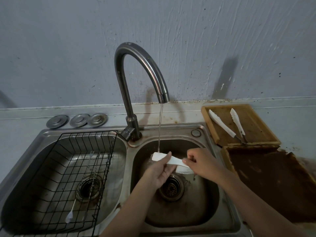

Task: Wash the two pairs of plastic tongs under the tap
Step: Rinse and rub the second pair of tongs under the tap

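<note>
White flat plastic tongs (171,159) lie lengthwise left-right over sink's right basin (205,199), tip under tap stream (159,127); L hand (159,171) cradles mid-section w/ thumb over, R hand (200,161) pinches handle end.

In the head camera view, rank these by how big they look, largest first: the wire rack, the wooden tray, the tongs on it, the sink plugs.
1. Wire rack
2. Wooden tray
3. Tongs
4. Sink plugs, all alike
</note>
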`<control>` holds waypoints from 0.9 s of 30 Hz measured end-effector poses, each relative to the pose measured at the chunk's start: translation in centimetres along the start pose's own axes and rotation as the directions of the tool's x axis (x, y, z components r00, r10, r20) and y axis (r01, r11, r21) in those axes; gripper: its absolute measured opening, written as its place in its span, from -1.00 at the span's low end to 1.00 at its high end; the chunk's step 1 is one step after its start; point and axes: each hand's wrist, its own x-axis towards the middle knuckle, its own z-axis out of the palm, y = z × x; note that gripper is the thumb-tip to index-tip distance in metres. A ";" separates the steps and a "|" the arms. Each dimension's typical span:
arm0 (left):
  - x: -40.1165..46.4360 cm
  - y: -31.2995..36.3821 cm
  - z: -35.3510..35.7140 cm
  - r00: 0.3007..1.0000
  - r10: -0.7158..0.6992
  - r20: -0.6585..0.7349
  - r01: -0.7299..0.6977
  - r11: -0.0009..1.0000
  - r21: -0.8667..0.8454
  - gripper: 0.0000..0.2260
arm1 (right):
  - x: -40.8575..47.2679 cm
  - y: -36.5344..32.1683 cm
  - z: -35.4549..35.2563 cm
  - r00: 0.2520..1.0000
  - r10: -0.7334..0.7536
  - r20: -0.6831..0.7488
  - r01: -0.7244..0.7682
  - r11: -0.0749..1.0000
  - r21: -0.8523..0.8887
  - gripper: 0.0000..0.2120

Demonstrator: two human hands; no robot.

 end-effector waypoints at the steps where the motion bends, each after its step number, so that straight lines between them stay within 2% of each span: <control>1: 0.0 0.2 -0.1 1.000 0.003 0.019 -0.003 1.000 -0.001 -0.77 | 0.0 0.2 0.0 1.000 -0.010 -0.001 0.010 1.000 0.006 -0.72; 4: 0.5 1.0 -1.0 0.997 0.074 0.020 -0.072 0.995 -0.067 -0.76 | 0.0 0.7 0.3 0.999 -0.040 -0.020 0.041 0.999 0.029 -0.72; 6: 1.0 1.4 -1.9 0.985 0.168 -0.035 -0.171 0.978 -0.118 -0.77 | 0.1 1.0 0.6 0.997 -0.068 -0.045 0.069 0.997 0.024 -0.70; 8: 1.2 1.9 -2.6 0.965 0.250 -0.083 -0.253 0.967 -0.034 -0.83 | 0.1 1.2 0.8 0.994 -0.089 -0.061 0.090 0.996 0.013 -0.69; 10: 0.8 2.3 -3.1 0.954 0.296 -0.052 -0.288 0.949 0.130 -0.84 | 0.2 1.5 0.7 0.994 -0.092 -0.064 0.094 0.995 0.017 -0.71; 12: 0.0 2.8 -3.3 0.925 0.381 0.001 -0.355 0.862 0.362 -0.80 | 0.3 1.6 0.4 0.993 -0.093 -0.067 0.094 0.995 0.017 -0.76; 14: -0.5 3.2 -3.1 0.853 0.520 0.052 -0.458 0.696 0.553 -0.75 | 0.4 1.6 0.1 0.990 -0.112 -0.091 0.114 0.993 0.017 -0.79; 16: -0.9 3.5 -2.7 0.771 0.631 0.090 -0.541 0.573 0.616 -0.74 | 0.4 1.4 -0.1 0.979 -0.155 -0.136 0.160 0.987 0.031 -0.82; 18: -1.0 3.7 -2.2 0.702 0.709 0.068 -0.576 0.510 0.639 -0.83 | 0.4 1.0 -0.1 0.966 -0.194 -0.173 0.202 0.979 0.028 -0.84; 19: -1.0 3.7 -2.0 0.683 0.730 0.029 -0.574 0.512 0.639 -0.92 | 0.3 0.8 -0.1 0.961 -0.209 -0.182 0.214 0.977 0.007 -0.84; 20: -1.0 3.9 -2.0 0.673 0.739 -0.013 -0.570 0.530 0.628 -0.91 | 0.3 0.6 -0.1 0.956 -0.224 -0.187 0.224 0.974 -0.025 -0.84; 21: -0.9 4.1 -2.2 0.692 0.719 -0.056 -0.558 0.583 0.590 -0.83 | 0.2 0.4 -0.1 0.952 -0.240 -0.189 0.233 0.971 -0.061 -0.85; 22: -0.8 4.3 -2.3 0.734 0.673 -0.087 -0.536 0.654 0.534 -0.80 | 0.0 0.4 -0.2 0.948 -0.259 -0.186 0.242 0.964 -0.107 -0.85; 24: -0.8 4.3 -2.3 0.822 0.559 -0.107 -0.475 0.777 0.414 -0.88 | -0.3 0.5 -0.3 0.933 -0.310 -0.181 0.262 0.932 -0.249 -0.83; 27: -1.0 3.9 -1.5 0.875 0.469 -0.123 -0.428 0.866 0.259 -0.94 | -0.7 0.7 -0.3 0.863 -0.459 -0.211 0.309 0.811 -0.497 -0.83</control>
